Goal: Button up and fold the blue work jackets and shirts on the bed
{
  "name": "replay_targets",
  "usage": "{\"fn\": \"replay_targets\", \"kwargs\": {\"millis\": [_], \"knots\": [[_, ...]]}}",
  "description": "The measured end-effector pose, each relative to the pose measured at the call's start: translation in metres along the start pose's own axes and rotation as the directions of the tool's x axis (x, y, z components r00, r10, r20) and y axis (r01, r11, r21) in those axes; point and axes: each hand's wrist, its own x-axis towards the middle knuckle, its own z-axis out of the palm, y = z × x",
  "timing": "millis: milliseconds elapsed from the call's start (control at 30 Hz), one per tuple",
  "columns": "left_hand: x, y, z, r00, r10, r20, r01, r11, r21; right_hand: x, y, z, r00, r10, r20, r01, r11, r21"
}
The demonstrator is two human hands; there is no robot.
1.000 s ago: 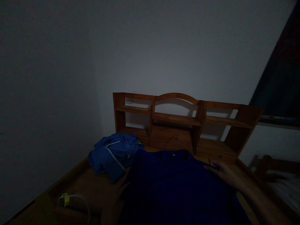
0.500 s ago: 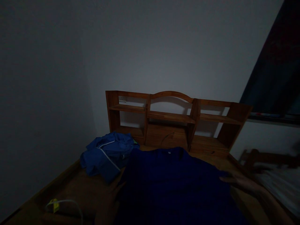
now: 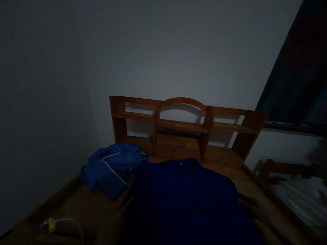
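Note:
A dark blue short-sleeved shirt [image 3: 184, 194] lies spread out in front of me, its collar with a small pale label pointing away. At its left sleeve is my left hand [image 3: 116, 216], very dark and blurred, so its fingers are hard to make out. On the other side my right hand [image 3: 252, 207] has the edge of the right sleeve at its fingertips and seems to pinch it; this hand is blurred too. A lighter blue garment with white piping [image 3: 112, 168] is heaped beyond my left hand, beside the shirt's shoulder.
The wooden surface [image 3: 74, 204] ends in a wooden shelf unit [image 3: 181, 127] against the wall. A pale cord with a yellow tag [image 3: 51, 225] lies at the lower left. To the right are a dark curtain [image 3: 293, 75] and a lower wooden frame [image 3: 288, 166] with whitish cloth [image 3: 301, 195].
The view has shifted slightly, moving everything a little to the left in the picture. Both hands stay at the shirt's sleeves, and the shirt lies much as before.

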Motion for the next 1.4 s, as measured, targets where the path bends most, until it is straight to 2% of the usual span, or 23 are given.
{"fn": "replay_targets", "kwargs": {"millis": [100, 233, 333, 433, 500, 533, 600, 733, 833, 900, 967, 1033, 1067, 1167, 1233, 1300, 1400], "knots": [[-0.003, 0.006, -0.006, 0.997, -0.018, 0.075, 0.013, 0.998, 0.067, -0.004, 0.014, 0.002, 0.997, 0.069, 0.046, -0.072, 0.995, 0.071], [-0.015, 0.014, -0.02, 0.977, -0.09, 0.195, 0.054, 0.982, 0.182, -0.006, 0.035, 0.005, 0.988, 0.153, -0.026, -0.152, 0.987, 0.042], [-0.008, 0.04, -0.04, 0.992, -0.039, 0.119, 0.017, 0.983, 0.184, -0.01, 0.036, 0.008, 0.977, 0.213, 0.027, -0.211, 0.976, -0.053], [0.019, 0.088, -0.05, 0.995, 0.087, -0.039, -0.084, 0.994, 0.063, -0.022, 0.017, 0.007, 0.956, 0.15, 0.251, -0.159, 0.987, 0.016], [0.042, 0.118, -0.041, 0.984, 0.163, -0.068, -0.163, 0.987, -0.004, -0.033, 0.003, 0.004, 0.938, 0.036, 0.345, -0.09, 0.986, 0.141], [0.053, 0.13, -0.032, 0.981, 0.186, -0.051, -0.188, 0.982, -0.03, -0.038, -0.001, 0.001, 0.94, 0.003, 0.341, -0.067, 0.982, 0.177], [0.07, 0.14, -0.007, 0.982, 0.185, 0.021, -0.184, 0.981, -0.06, -0.045, -0.001, -0.003, 0.964, 0.011, 0.266, -0.064, 0.98, 0.191], [0.088, 0.129, 0.034, 0.988, 0.104, 0.111, -0.101, 0.994, -0.032, -0.048, 0.032, 0.0, 0.981, 0.095, 0.171, -0.122, 0.98, 0.158], [0.087, 0.121, 0.041, 0.988, 0.094, 0.125, -0.093, 0.996, -0.014, -0.052, 0.059, 0.01, 0.995, 0.095, -0.027, -0.097, 0.991, -0.088], [0.078, 0.121, 0.038, 0.987, 0.082, 0.136, -0.085, 0.996, 0.017, -0.058, 0.061, 0.017, 0.981, 0.006, -0.192, -0.071, 0.94, -0.333], [0.063, 0.12, 0.033, 0.991, 0.048, 0.124, -0.058, 0.995, 0.084, -0.066, 0.045, 0.026, 0.949, -0.176, -0.261, 0.018, 0.858, -0.514], [0.044, 0.115, 0.029, 0.996, -0.022, 0.081, 0.007, 0.985, 0.172, -0.074, 0.018, 0.039, 0.913, -0.349, -0.212, 0.162, 0.785, -0.598], [0.035, 0.111, 0.027, 0.997, -0.052, 0.063, 0.037, 0.976, 0.216, -0.076, 0.005, 0.047, 0.905, -0.402, -0.137, 0.245, 0.758, -0.605], [0.007, 0.089, 0.015, 0.996, -0.05, 0.076, 0.023, 0.946, 0.322, -0.075, -0.018, 0.072, 0.889, -0.452, 0.071, 0.404, 0.702, -0.587], [-0.007, 0.07, 0.004, 0.996, -0.033, 0.087, 0.0, 0.933, 0.361, -0.069, -0.012, 0.083, 0.89, -0.431, 0.147, 0.434, 0.704, -0.562], [-0.018, 0.052, -0.006, 0.997, -0.073, 0.03, 0.058, 0.94, 0.335, -0.063, 0.003, 0.087, 0.908, -0.384, 0.17, 0.413, 0.743, -0.527], [-0.03, 0.03, -0.021, 0.972, -0.189, -0.138, 0.202, 0.975, 0.09, -0.062, 0.02, 0.08, 0.931, -0.325, 0.166, 0.365, 0.82, -0.44]]}}
